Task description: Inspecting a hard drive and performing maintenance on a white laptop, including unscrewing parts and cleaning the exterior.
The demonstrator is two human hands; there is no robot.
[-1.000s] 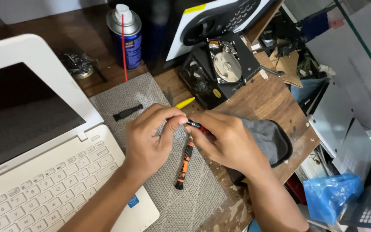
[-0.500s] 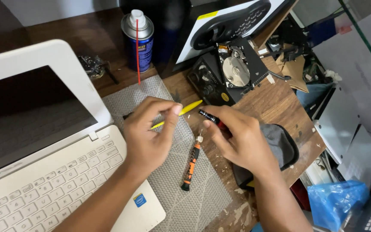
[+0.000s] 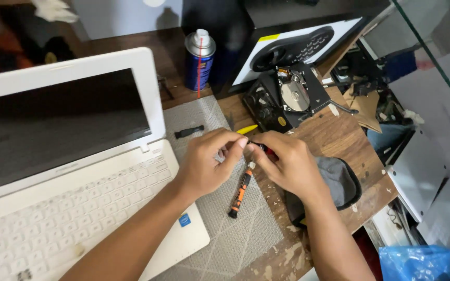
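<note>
White laptop [image 3: 63,171] sits open on your left, w/ a grey mat [image 3: 235,224] beside it. Your left hand [image 3: 204,164] and right hand [image 3: 287,164] meet over the mat, fingers pinched shut on a small red-black tool [image 3: 261,149] (yellow tip [image 3: 246,129] pokes out behind). Orange-black screwdriver [image 3: 239,192] lies on the mat just below.

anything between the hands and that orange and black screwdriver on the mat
Nothing visible. The orange-and-black screwdriver lies on the grey mat, just below the left hand and right hand, with bare mat between.
</note>
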